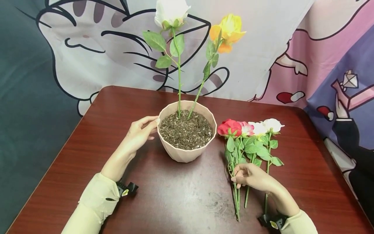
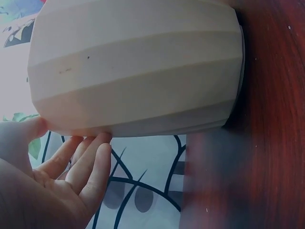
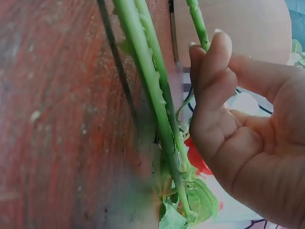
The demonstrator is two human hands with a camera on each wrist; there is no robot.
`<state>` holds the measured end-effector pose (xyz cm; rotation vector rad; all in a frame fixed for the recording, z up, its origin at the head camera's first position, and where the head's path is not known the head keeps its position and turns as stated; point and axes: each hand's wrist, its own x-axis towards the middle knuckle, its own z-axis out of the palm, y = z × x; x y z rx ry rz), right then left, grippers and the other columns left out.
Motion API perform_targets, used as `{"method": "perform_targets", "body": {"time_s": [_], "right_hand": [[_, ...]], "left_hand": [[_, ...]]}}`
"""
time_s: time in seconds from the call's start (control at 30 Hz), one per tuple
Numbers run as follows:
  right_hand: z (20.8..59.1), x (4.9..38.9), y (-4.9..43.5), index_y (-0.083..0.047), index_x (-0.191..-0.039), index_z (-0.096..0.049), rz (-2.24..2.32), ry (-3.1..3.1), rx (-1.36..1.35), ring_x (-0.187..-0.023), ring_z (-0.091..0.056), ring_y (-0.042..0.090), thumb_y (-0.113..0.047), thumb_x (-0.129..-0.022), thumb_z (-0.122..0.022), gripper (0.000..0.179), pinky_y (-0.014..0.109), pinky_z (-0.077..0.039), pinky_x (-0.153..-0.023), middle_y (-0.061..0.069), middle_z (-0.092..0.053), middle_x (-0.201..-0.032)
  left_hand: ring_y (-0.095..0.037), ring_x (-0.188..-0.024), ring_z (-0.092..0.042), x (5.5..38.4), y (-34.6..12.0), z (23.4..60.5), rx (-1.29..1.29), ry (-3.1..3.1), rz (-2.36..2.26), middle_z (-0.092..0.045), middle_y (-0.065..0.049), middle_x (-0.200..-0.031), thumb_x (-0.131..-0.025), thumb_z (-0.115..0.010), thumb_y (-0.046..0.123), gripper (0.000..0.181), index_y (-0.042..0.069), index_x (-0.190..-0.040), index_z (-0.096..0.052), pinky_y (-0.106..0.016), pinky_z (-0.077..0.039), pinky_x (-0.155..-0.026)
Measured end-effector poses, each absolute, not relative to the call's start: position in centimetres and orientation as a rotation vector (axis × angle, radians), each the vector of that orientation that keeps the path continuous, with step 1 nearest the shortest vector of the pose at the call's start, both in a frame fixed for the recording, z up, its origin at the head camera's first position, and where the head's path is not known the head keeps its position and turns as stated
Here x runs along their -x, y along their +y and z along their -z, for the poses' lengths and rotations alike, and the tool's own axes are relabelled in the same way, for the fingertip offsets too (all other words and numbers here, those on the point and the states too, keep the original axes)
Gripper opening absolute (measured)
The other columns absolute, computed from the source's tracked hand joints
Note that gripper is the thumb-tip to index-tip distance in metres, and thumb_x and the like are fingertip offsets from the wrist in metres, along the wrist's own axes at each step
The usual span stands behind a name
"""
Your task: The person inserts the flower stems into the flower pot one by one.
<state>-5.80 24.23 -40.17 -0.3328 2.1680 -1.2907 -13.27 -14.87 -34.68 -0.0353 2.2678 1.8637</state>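
Note:
A pale faceted flowerpot (image 1: 187, 156) filled with dark soil (image 1: 187, 131) stands on the table. My left hand (image 1: 143, 131) holds its left rim, the thumb on the edge and fingers against the outer wall; the left wrist view shows the fingers (image 2: 95, 164) touching the wall. In the soil stand a white rose (image 1: 172, 14) and a leaning yellow-orange rose (image 1: 229, 31). Right of the pot, my right hand (image 1: 252, 177) pinches a green stem (image 3: 198, 21), apparently the red rose's (image 1: 230, 127). Other stems (image 3: 147, 71) lie on the table beneath that hand.
Beside the red rose lie a pink-and-white rose (image 1: 246, 129), a pale rose (image 1: 258, 129) and a white rose (image 1: 272, 125), their leaves overlapping. A printed cartoon cloth (image 1: 117, 65) hangs behind the reddish-brown table (image 1: 163, 201).

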Motion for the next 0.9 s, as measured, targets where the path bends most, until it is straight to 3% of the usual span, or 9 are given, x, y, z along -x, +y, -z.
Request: {"method": "perform_targets", "body": {"time_s": [0.37, 0.53, 0.7, 0.9], "right_hand": [[39.1, 5.9, 24.5, 0.006, -0.088, -0.051, 1.391, 2.147, 0.423, -0.073, -0.066, 0.021, -0.007, -0.09, -0.059, 0.015, 0.03, -0.053, -0.071, 0.01, -0.065, -0.074], [37.1, 6.7, 24.9, 0.007, -0.091, -0.051, 1.454, 2.243, 0.445, -0.071, -0.063, 0.016, -0.006, -0.091, -0.058, 0.015, 0.031, -0.052, -0.065, 0.007, -0.064, -0.077], [34.2, 8.3, 24.6, 0.002, -0.095, -0.052, 1.461, 2.461, 0.395, -0.072, -0.061, 0.008, -0.007, -0.091, -0.059, 0.012, 0.024, -0.05, -0.063, 0.001, -0.065, -0.077], [30.0, 10.4, 23.4, -0.005, -0.092, -0.052, 1.8, 2.379, 0.498, -0.072, -0.061, 0.004, 0.004, -0.091, -0.055, 0.009, 0.018, -0.048, -0.065, -0.003, -0.067, -0.08]], "left_hand": [[-0.019, -0.108, -0.06, 13.2, -14.7, 34.8, 0.048, 2.252, -1.88, -0.059, -0.013, -0.126, -0.095, -0.053, 0.034, 0.042, 0.01, -0.13, -0.054, -0.029, -0.052, -0.075], [-0.02, -0.109, -0.06, 13.3, -14.6, 34.9, 0.051, 2.25, -1.881, -0.059, -0.012, -0.125, -0.095, -0.054, 0.035, 0.042, 0.01, -0.129, -0.055, -0.031, -0.051, -0.077], [-0.021, -0.109, -0.06, 13.3, -14.8, 34.9, 0.039, 2.261, -1.886, -0.059, -0.012, -0.126, -0.095, -0.054, 0.035, 0.043, 0.01, -0.13, -0.054, -0.033, -0.052, -0.078], [-0.02, -0.109, -0.06, 13.3, -14.8, 35.0, 0.042, 2.254, -1.888, -0.059, -0.011, -0.126, -0.095, -0.053, 0.035, 0.042, 0.011, -0.13, -0.054, -0.038, -0.051, -0.081]]}}
